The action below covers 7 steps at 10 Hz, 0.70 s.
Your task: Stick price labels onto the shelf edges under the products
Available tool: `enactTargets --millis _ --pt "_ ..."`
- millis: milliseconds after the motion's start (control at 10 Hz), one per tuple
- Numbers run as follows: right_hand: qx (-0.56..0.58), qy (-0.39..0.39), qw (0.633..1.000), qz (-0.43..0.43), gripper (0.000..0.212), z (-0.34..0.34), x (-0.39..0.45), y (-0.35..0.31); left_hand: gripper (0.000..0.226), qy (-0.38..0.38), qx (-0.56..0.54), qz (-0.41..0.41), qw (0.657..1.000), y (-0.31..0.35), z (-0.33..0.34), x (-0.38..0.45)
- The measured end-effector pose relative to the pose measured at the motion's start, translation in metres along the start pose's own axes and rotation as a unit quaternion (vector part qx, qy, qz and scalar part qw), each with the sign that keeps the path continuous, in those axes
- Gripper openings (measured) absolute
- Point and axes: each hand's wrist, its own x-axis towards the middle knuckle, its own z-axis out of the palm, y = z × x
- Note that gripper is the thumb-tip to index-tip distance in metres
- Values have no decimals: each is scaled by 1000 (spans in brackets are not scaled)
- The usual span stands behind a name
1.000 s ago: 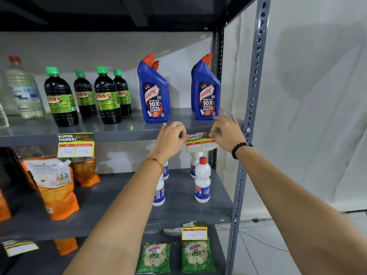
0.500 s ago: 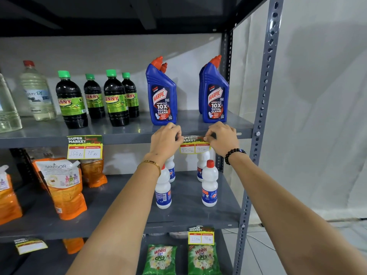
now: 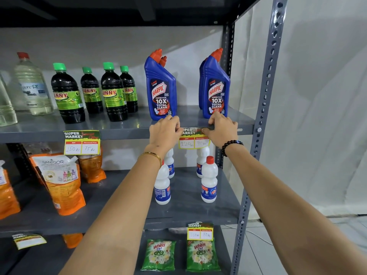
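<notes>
A yellow and green price label (image 3: 193, 139) reading 120 and 90 lies against the front edge of the upper grey shelf (image 3: 123, 132), below the blue Harpic bottles (image 3: 159, 88). My left hand (image 3: 164, 132) pinches its top left corner. My right hand (image 3: 222, 130) presses its top right corner against the shelf edge. The label's upper strip is partly hidden by my fingers. Another label (image 3: 82, 142) is stuck further left on the same edge, and a third label (image 3: 200, 231) hangs on the lower shelf edge.
Dark bottles with green caps (image 3: 67, 96) and clear bottles (image 3: 32, 86) stand at the left of the upper shelf. White bottles (image 3: 209, 181) and orange pouches (image 3: 59, 183) fill the middle shelf. Green Wheel packets (image 3: 158, 255) lie below. A grey perforated upright (image 3: 264, 108) stands at the right.
The label has moved left and up onto the shelf edge, and now sits flat and level between both hands. My view has shifted, so the shelf appears further right.
</notes>
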Motion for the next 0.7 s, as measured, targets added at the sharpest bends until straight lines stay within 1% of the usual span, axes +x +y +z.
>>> enactTargets --millis 100,200,300,400,500,600,700 --pt "-4 -1 1000 7 43 3 -2 -3 36 11 -38 -24 999 -2 1 0" --pt "-33 7 999 16 58 8 1 -5 56 7 -47 -51 998 2 3 2" --pt "-43 24 999 21 58 12 2 -8 58 23 -23 -61 998 8 8 5" --pt "-50 38 998 11 55 15 1 -7 49 31 -4 -57 998 9 12 7" --pt "-53 39 998 9 53 15 -2 -10 46 19 16 -50 998 12 9 6" --pt "-59 25 998 8 52 13 -3 -11 46 -1 19 -50 999 15 6 5" --pt "-64 13 998 -5 47 9 -5 -13 46 21 -10 -57 998 16 2 1"
